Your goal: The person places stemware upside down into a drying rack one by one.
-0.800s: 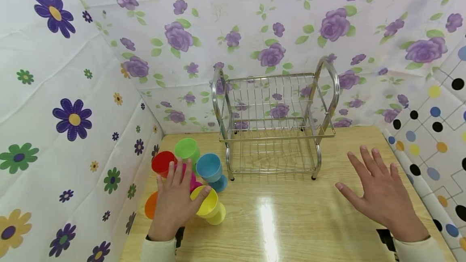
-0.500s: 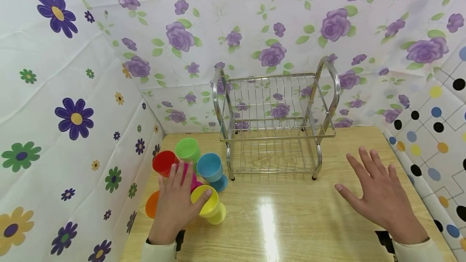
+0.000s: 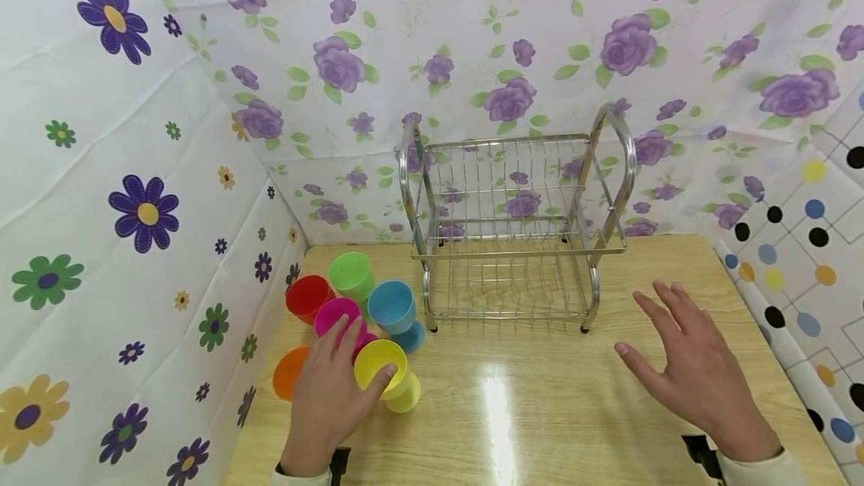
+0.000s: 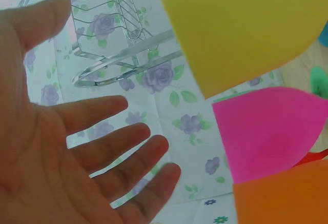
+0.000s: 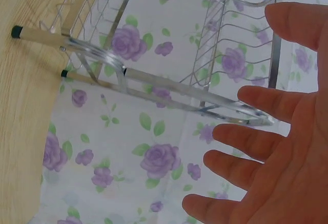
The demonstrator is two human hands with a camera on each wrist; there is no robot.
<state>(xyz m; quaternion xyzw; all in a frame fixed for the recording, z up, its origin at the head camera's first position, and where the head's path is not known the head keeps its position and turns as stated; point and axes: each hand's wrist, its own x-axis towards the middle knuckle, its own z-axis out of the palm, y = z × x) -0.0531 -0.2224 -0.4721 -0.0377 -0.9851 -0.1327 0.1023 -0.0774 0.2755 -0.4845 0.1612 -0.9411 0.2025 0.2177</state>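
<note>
My left hand (image 3: 329,396) hovers over the cluster of plastic goblets at the left of the table, fingers spread and holding nothing. Its thumb is by the yellow goblet (image 3: 380,366); its fingertips overlap the magenta goblet (image 3: 337,312) in the head view. The left wrist view shows a gap between the fingers and the yellow goblet (image 4: 251,29). An orange goblet (image 3: 290,373) is partly hidden behind this hand. Red (image 3: 309,298), green (image 3: 351,274) and blue (image 3: 391,307) goblets stand farther back. My right hand (image 3: 702,373) is spread above the table's right side, touching nothing.
A two-tier chrome dish rack (image 3: 516,252) stands at the back of the wooden table (image 3: 499,426), between the hands. Flowered cloth (image 3: 459,36) rises behind and at the left. Dotted cloth (image 3: 803,276) borders the right side.
My left hand has shifted slightly down and right, uncovering more of the magenta goblet. The right hand has turned a little and moved left. The head view has shifted slightly.
</note>
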